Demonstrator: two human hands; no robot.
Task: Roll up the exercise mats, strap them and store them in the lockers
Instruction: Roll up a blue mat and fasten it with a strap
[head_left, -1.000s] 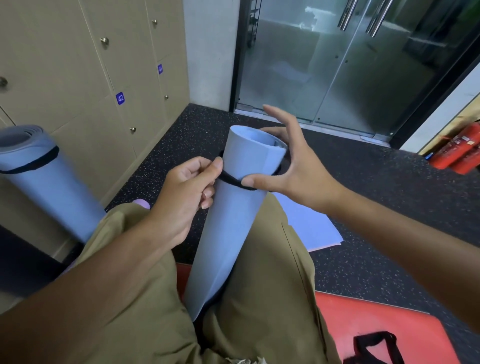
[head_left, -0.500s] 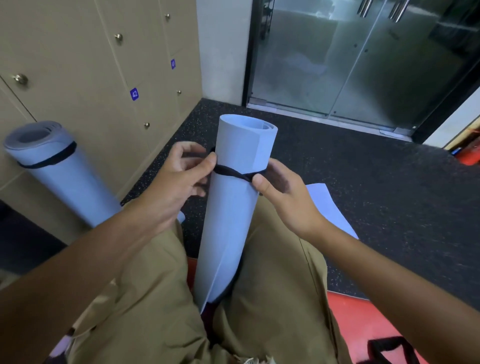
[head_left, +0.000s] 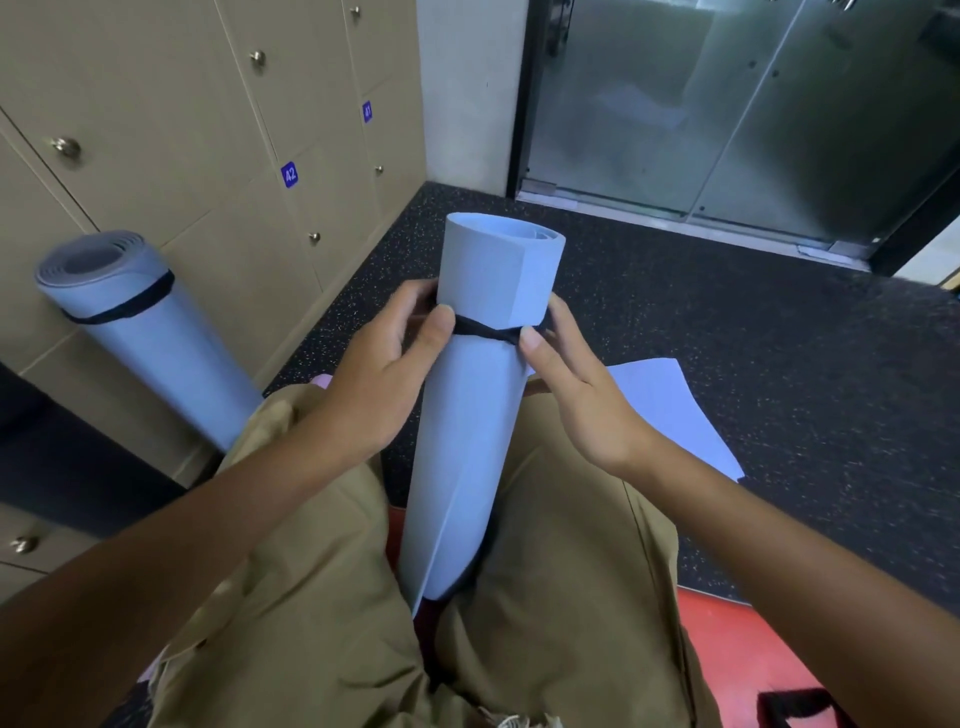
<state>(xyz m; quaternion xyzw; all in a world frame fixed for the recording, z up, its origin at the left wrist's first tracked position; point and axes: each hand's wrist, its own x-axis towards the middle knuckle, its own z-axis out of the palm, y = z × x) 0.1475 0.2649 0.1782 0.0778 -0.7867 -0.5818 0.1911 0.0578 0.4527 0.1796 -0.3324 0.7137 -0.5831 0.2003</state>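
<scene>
While hands (head_left: 483, 374) strap mat (head_left: 467, 441), strapped roll (head_left: 140, 338) leans on lockers (head_left: 208, 130).

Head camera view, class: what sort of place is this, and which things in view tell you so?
Probably a gym or fitness studio's locker area. Numbered lockers line the left wall, the floor is speckled black rubber, and a strapped rolled mat leans against the lockers while another is being strapped.

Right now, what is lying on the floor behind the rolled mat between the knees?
A flat light-blue mat lies on the dark floor behind the rolled mat. The right hand and the roll hide its near part.
</scene>
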